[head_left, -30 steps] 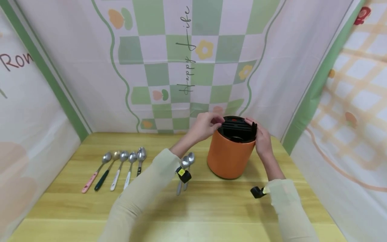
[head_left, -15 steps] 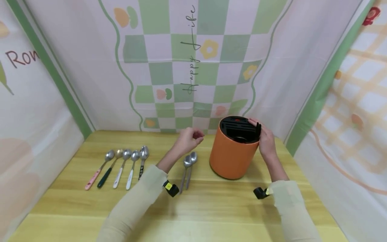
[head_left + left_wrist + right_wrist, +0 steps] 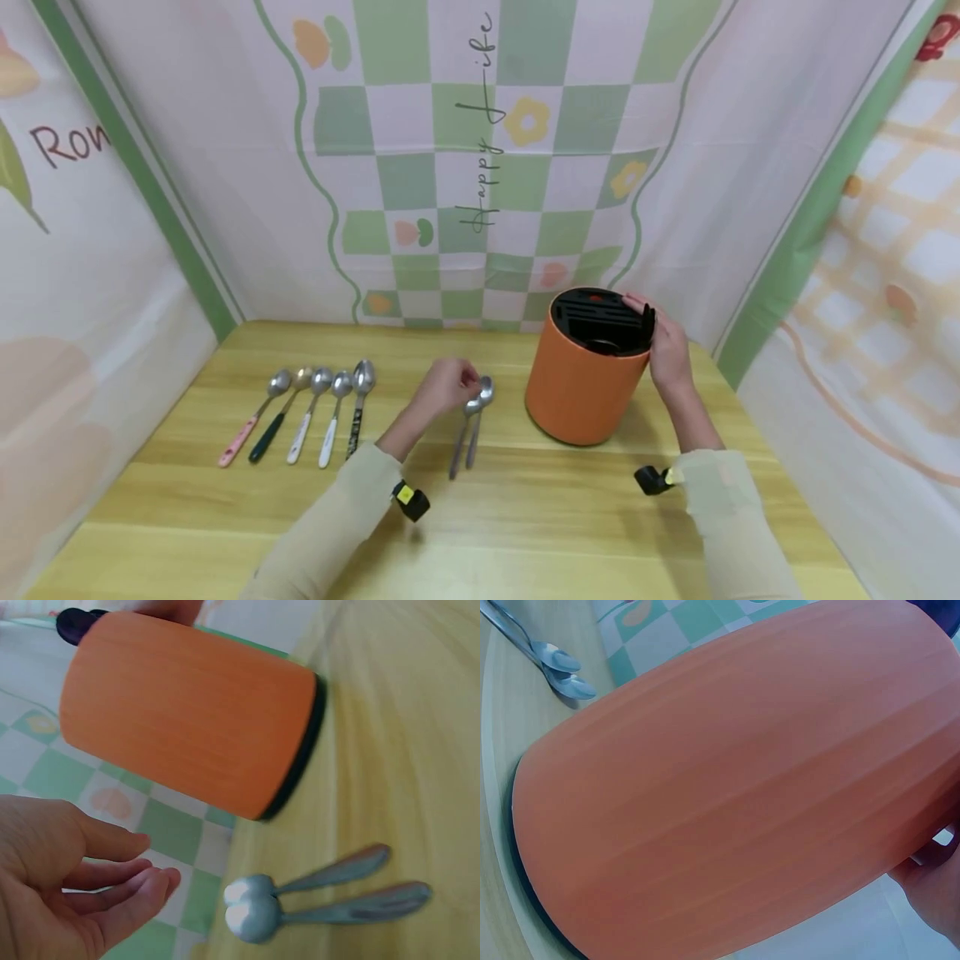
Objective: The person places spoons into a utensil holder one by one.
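Note:
An orange utensil holder (image 3: 583,392) with a black slotted top stands at the right of the table. My right hand (image 3: 670,354) holds it at the upper right side, fingers over the rim beside an upright black piece (image 3: 648,319). In the right wrist view, the holder's orange wall (image 3: 735,780) hides most of that hand. My left hand (image 3: 448,385) holds nothing; its fingers are loosely bent over the bowls of two metal spoons (image 3: 480,404). In the left wrist view, a gap shows between the thumb and fingers, with the spoons (image 3: 300,904) lying side by side, bowls touching.
Several spoons lie in a row at the left, including a pink-handled spoon (image 3: 238,440), a dark green-handled one (image 3: 267,437) and a black-patterned one (image 3: 356,421). The wooden table (image 3: 525,533) ends at a checkered curtain (image 3: 487,183) behind.
My left hand has left the holder's top and moved left and down to the two spoons. My right hand stays on the holder. The head view has shifted slightly.

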Available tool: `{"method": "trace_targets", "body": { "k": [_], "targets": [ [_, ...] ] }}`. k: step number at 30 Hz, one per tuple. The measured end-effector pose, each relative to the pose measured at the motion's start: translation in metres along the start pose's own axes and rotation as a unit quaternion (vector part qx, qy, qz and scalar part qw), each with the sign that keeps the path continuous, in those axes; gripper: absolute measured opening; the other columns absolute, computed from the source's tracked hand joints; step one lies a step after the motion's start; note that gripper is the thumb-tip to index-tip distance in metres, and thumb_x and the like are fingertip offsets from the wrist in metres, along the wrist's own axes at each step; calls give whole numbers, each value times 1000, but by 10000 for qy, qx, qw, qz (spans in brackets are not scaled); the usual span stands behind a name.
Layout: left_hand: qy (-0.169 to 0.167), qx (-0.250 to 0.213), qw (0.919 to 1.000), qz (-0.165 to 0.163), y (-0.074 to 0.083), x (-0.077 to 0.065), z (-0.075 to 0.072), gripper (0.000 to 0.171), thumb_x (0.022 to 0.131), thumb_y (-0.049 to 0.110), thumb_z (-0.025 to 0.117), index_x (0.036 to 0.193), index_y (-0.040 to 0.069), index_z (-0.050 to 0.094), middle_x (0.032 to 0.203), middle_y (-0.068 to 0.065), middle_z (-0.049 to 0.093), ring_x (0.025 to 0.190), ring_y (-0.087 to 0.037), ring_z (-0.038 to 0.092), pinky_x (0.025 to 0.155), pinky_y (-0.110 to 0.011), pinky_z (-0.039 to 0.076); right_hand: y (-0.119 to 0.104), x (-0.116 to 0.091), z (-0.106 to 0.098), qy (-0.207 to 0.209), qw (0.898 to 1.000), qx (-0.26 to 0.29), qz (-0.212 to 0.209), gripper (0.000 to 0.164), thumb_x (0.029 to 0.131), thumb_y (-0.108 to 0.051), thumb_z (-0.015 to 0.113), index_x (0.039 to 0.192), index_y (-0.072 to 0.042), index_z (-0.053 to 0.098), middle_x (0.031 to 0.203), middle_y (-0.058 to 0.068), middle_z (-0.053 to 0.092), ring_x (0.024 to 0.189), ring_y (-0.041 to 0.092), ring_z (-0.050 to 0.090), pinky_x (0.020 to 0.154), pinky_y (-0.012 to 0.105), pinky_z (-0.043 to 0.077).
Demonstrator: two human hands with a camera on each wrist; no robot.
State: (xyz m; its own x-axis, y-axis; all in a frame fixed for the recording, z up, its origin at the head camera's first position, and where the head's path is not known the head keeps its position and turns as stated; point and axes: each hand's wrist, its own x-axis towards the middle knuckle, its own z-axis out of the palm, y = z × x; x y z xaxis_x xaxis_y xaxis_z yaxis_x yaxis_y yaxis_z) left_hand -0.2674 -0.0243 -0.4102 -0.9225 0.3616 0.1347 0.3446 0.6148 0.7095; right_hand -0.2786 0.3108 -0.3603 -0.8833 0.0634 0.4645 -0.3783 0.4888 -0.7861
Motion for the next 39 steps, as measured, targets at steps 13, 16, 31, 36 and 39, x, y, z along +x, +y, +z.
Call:
{"method": "trace_targets", "body": {
  "k": [13,16,31,36,39],
  "targets": [
    [-322,725,9954,-541,-22,-17,23,13,80,3,77,74,3,66,67,-4,63,57,-13,53,51,-21,48,5,2,-1,-38,9999,4,98,54,110,-37,26,138,-2,57,152,17,47,145,33,37,123,40,27],
    [-452,963,9917,-721,-25,-19,28,19,78,3,80,70,5,62,63,-2,59,54,-12,52,48,-21,46,6,3,-1,-22,9999,-5,131,54,111,-36,26,138,-2,57,152,17,47,145,31,37,123,40,28],
    [-499,1378,9845,-966,-25,-22,41,20,72,-3,77,74,6,59,70,-3,58,62,-16,54,55,-24,48,1,0,-1,55,10000,12,-46,55,110,-38,28,135,-1,59,149,18,50,143,29,40,114,15,30],
    [-652,1482,9813,-1040,-26,-20,40,21,74,4,79,75,7,59,68,-2,59,59,-14,55,58,-25,49,0,-1,-1,92,9999,-85,-102,55,110,-38,28,136,-1,59,148,19,50,143,30,41,117,19,31],
    [-701,1201,9835,-1153,-28,-20,39,22,75,6,80,81,7,60,69,-2,61,60,-14,57,61,-26,52,-1,-2,-1,98,9998,-109,-109,55,110,-38,27,136,-1,58,148,19,50,143,31,41,118,23,31]
  ]
}}
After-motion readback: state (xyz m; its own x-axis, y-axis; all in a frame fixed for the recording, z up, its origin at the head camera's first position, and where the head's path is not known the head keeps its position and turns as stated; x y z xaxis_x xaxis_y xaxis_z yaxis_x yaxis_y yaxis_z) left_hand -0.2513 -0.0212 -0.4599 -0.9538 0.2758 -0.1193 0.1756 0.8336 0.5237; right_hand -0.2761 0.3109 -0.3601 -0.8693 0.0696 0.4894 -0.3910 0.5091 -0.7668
